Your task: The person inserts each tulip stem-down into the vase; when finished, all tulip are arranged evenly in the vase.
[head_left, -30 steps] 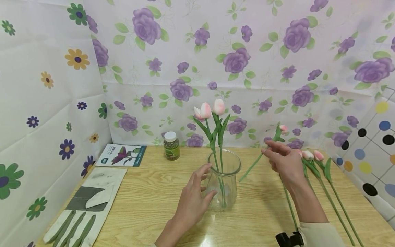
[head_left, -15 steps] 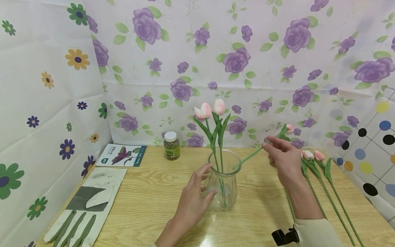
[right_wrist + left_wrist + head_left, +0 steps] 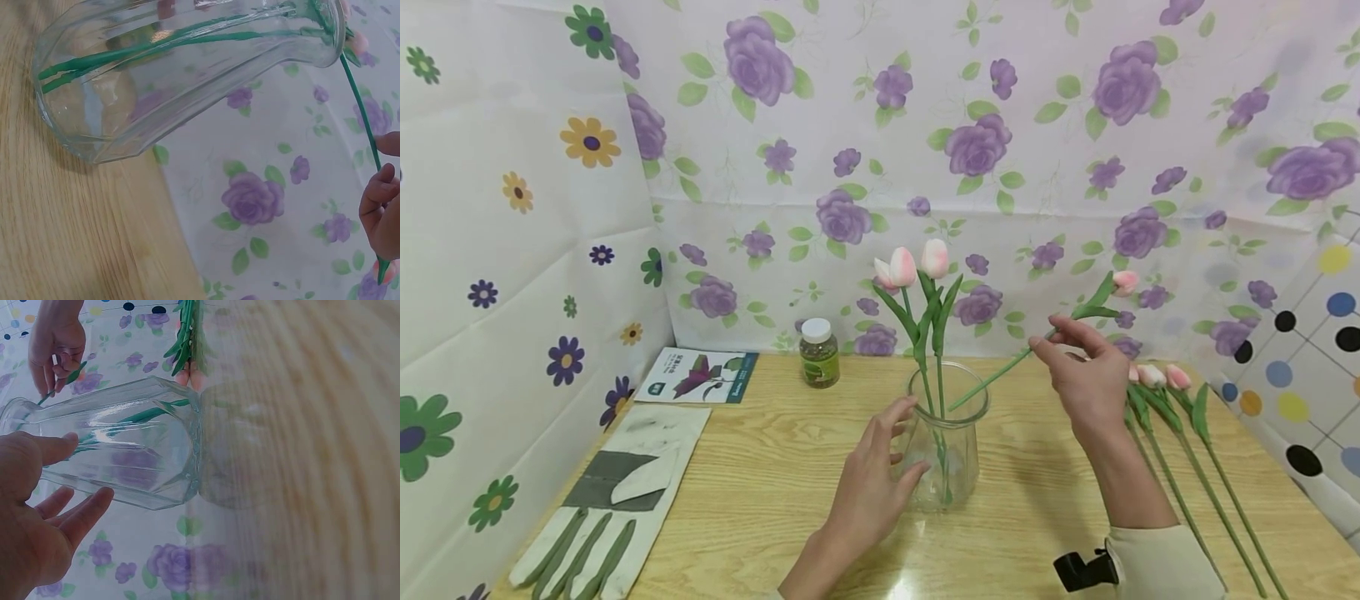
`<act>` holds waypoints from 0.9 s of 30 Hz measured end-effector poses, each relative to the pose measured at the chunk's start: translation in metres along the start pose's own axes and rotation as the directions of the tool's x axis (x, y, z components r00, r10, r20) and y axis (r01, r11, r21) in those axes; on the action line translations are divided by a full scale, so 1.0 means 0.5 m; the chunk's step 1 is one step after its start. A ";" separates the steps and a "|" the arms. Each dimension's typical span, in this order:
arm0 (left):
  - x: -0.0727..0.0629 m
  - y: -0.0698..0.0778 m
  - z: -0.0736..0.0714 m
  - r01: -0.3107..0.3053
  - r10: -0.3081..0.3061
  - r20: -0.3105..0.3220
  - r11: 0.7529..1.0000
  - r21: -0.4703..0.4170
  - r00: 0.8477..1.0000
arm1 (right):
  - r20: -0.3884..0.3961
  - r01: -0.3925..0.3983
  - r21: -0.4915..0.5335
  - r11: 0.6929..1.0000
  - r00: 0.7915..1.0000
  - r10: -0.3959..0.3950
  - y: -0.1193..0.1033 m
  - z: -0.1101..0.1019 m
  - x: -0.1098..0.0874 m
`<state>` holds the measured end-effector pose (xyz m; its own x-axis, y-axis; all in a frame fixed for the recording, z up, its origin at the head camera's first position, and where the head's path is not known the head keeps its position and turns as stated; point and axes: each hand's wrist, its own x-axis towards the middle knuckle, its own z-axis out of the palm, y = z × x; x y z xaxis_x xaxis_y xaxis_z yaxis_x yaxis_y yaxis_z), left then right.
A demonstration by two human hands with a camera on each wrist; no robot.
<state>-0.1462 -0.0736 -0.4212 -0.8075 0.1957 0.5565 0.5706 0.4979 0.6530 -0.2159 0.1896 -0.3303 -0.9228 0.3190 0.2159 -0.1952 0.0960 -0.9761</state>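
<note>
A clear glass vase (image 3: 961, 471) stands upright on the table, with pink-and-white tulips (image 3: 902, 268) in it. My left hand (image 3: 871, 479) is at the vase's left side, fingers and thumb spread loosely against the glass, one fingertip right at the rim. To the right of the vase, my right hand (image 3: 1088, 375) pinches a single tulip (image 3: 1124, 283) by its green stem between thumb and fingers. That stem slants down to the left, and its lower end overlaps the vase mouth. In the right wrist view the held stem (image 3: 359, 103) runs to the vase rim.
Several more tulips (image 3: 1177, 377) lie on the table at right. A small jar with a white lid (image 3: 817, 354) stands behind, left of the vase. Gloves (image 3: 617, 483) and a printed leaflet (image 3: 696, 377) lie at far left. Patterned cloth surrounds the table (image 3: 760, 500).
The held tulip's stem end has moved left, from right of the vase to over its mouth. Its bloom has tipped up and right. My left hand has stayed in place.
</note>
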 end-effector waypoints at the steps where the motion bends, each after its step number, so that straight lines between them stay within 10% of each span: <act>1: 0.000 0.000 0.000 0.000 0.000 -0.002 1.000 0.001 1.000 | -0.003 0.021 -0.024 1.000 1.000 -0.021 -0.001 0.001 -0.001; 27: 0.001 0.006 -0.002 0.011 -0.011 -0.002 1.000 0.002 1.000 | 0.110 0.362 -0.130 0.923 0.930 -0.350 -0.030 0.038 -0.030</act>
<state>-0.1447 -0.0731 -0.4185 -0.8137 0.1888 0.5498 0.5612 0.5018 0.6582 -0.2057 0.1653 -0.3195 -0.8268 0.1598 0.5394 -0.4713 0.3267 -0.8192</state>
